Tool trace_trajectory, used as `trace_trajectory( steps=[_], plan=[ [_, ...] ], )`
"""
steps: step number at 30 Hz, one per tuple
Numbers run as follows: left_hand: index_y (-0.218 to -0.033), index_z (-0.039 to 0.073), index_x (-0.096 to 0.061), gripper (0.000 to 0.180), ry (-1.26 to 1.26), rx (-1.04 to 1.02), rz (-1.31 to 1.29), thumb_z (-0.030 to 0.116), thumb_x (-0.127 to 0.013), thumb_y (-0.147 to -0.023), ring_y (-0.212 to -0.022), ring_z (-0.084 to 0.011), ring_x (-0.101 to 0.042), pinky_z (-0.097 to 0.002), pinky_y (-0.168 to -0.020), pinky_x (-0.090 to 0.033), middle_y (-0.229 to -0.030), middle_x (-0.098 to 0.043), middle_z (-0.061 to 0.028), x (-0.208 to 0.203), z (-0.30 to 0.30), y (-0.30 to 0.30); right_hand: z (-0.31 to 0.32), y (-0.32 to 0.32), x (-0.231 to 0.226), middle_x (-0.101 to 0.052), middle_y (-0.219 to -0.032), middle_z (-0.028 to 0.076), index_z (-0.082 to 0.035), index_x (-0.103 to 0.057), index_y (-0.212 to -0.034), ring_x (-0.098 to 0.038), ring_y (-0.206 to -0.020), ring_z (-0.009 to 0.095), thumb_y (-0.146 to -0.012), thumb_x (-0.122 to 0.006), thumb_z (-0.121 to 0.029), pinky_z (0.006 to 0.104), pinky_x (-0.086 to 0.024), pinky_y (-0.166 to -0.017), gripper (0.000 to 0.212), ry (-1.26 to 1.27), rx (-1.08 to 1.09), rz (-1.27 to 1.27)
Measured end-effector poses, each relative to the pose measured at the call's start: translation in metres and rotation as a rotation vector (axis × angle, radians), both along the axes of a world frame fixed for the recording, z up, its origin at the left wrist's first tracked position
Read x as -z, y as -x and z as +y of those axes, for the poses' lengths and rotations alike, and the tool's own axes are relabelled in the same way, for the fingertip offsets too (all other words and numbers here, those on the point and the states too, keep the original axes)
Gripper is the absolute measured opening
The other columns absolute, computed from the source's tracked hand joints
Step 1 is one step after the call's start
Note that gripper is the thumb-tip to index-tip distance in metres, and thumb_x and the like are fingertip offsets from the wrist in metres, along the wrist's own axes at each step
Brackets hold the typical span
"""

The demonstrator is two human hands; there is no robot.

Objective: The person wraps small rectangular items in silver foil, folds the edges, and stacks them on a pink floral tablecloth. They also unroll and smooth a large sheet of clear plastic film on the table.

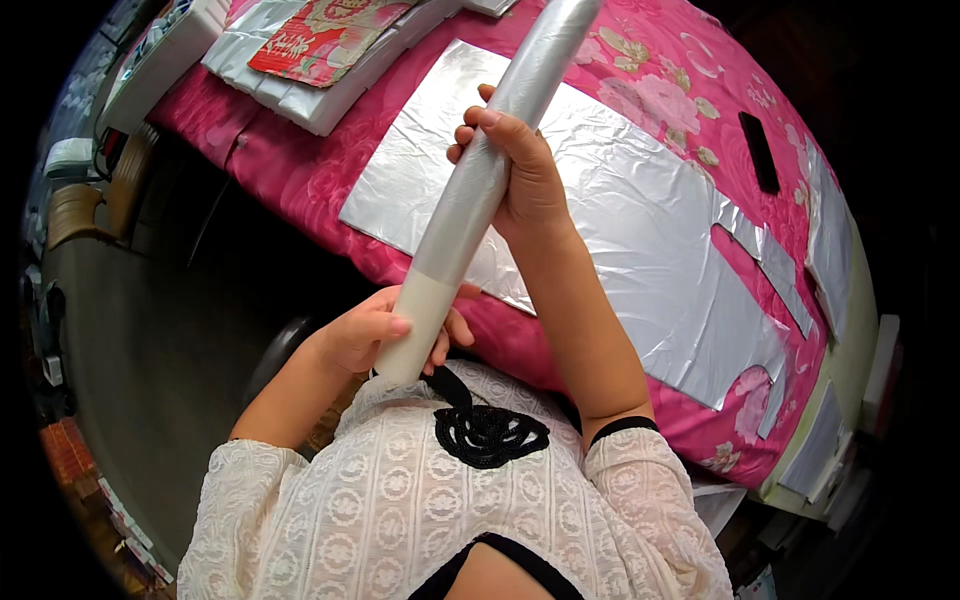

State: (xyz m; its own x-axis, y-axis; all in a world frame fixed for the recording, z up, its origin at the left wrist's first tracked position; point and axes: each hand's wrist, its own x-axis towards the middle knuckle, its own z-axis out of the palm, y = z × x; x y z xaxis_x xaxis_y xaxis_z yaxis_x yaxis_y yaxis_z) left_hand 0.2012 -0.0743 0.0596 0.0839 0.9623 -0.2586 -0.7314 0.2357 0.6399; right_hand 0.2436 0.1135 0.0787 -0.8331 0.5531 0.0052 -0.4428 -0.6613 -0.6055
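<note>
A long roll of shiny, translucent plastic film [455, 215] slants across the view, its far end cut off by the top edge. Bare white core tube [420, 325] sticks out at its near end, close to my body. My left hand [365, 328] is closed around that tube, thumb on top. Farther up, my right hand [530, 170] wraps round the film-covered part from the right. Beneath the roll, a large silver foil-like sheet [640, 220] lies on the table, its right side cut into with narrow strips.
Pink floral cloth [320, 195] covers the table. A stack of silver-wrapped slabs [315, 105] carries a red printed card [325, 40] at the back left. A black phone-like object [760, 152] lies at the right. Wooden chairs [75, 212] stand at the far left.
</note>
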Motion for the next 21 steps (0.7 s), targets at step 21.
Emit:
trace_trajectory(
  steps=[21],
  plan=[
    [-0.099,0.004,-0.046,0.050,0.313,0.295,0.384,0.047,-0.058,-0.078,-0.057,-0.0113,-0.053,-0.0258,-0.052,-0.046,-0.071,-0.052,-0.0046,0.027,0.052,-0.038,0.042,-0.102,0.070,-0.055,-0.078,0.014,0.005,-0.041,-0.102,-0.057,-0.069,0.021,-0.073,-0.064,-0.010,0.0319,-0.051,-0.065,0.040,0.142,0.360,-0.436]
  ],
)
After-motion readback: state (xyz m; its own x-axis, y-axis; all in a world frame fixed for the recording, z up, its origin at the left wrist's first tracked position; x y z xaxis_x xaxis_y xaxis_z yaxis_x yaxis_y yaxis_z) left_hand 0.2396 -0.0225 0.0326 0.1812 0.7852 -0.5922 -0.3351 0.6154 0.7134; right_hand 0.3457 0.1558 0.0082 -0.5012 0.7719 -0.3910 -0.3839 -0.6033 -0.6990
